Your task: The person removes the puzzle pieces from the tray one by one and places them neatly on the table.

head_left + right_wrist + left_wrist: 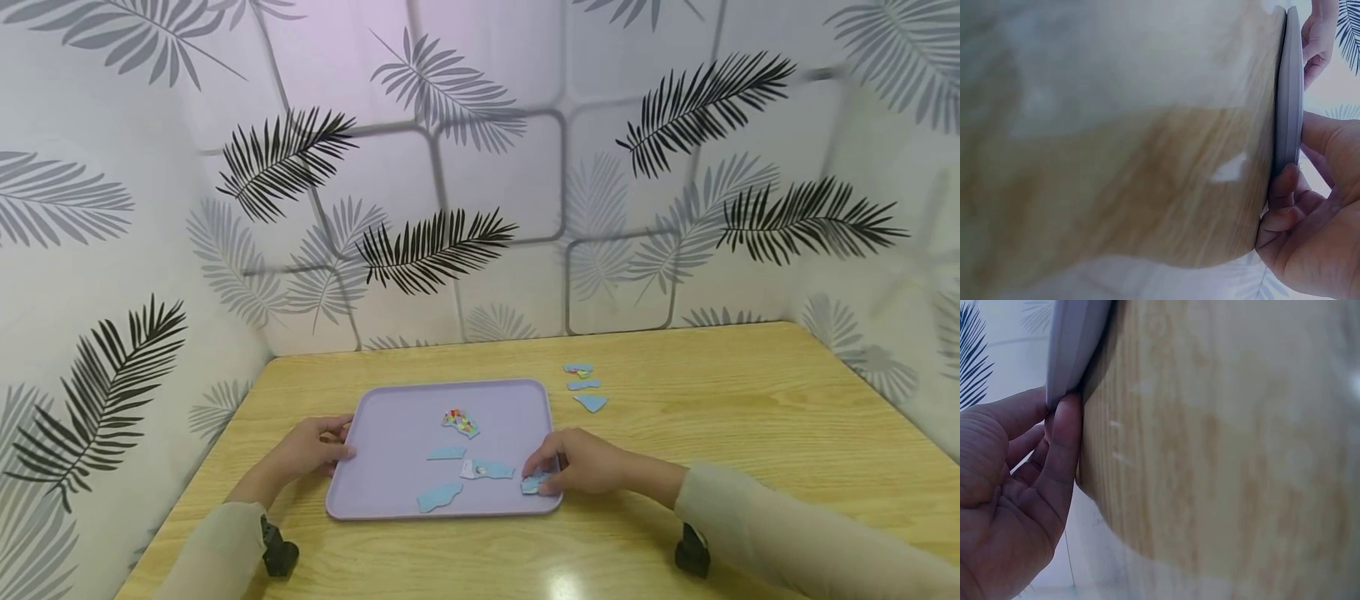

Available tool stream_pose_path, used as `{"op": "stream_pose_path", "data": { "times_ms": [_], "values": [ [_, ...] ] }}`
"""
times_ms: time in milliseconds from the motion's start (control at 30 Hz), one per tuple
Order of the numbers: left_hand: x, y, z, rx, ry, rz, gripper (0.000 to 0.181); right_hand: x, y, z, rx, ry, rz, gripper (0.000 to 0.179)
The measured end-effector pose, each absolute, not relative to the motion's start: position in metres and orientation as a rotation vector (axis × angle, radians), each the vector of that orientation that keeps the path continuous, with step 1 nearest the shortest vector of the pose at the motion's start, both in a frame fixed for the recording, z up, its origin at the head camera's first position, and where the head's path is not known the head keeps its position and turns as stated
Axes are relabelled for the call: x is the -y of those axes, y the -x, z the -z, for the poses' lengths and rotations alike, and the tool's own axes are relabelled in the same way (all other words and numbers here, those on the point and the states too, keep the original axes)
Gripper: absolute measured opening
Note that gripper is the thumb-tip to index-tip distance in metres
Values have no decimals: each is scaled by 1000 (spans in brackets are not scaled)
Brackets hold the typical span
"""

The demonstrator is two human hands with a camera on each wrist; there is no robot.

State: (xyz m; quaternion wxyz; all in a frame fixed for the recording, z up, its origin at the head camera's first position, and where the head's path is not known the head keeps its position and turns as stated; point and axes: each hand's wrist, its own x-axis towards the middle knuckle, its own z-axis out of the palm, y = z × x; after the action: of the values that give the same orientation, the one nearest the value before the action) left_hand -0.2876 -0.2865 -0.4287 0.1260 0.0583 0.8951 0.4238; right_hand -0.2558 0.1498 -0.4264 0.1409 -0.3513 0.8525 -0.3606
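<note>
A lilac tray [382, 492] lies on the wooden table. My left hand [307, 454] grips its left rim, thumb over the edge and fingertips below, as the left wrist view shows [1022, 469]. My right hand [588, 462] reaches over the right rim, its thumb and forefinger pinching a light blue puzzle piece [531, 485] that they partly cover. In the right wrist view the other fingers [1285, 184] curl against the tray's outer side. Also on the tray are a multicoloured piece [461, 422], a thin blue piece [447, 453], a blue-and-white piece [489, 470] and a wider blue piece [439, 497].
Beyond the tray's right back corner lie three more pieces on the table [720, 392]: a coloured one [578, 369], a narrow blue one [584, 385] and a triangular blue one [592, 402]. A leaf-patterned wall covering [510, 292] stands behind the table and at its sides.
</note>
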Motion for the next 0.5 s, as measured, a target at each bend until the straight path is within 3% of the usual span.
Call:
{"op": "stream_pose_path", "data": {
  "times_ms": [500],
  "values": [
    [288, 289, 431, -2599, -168, -1250, 64, -159, 265, 427, -2353, 958, 1143, 21]
  ]
}}
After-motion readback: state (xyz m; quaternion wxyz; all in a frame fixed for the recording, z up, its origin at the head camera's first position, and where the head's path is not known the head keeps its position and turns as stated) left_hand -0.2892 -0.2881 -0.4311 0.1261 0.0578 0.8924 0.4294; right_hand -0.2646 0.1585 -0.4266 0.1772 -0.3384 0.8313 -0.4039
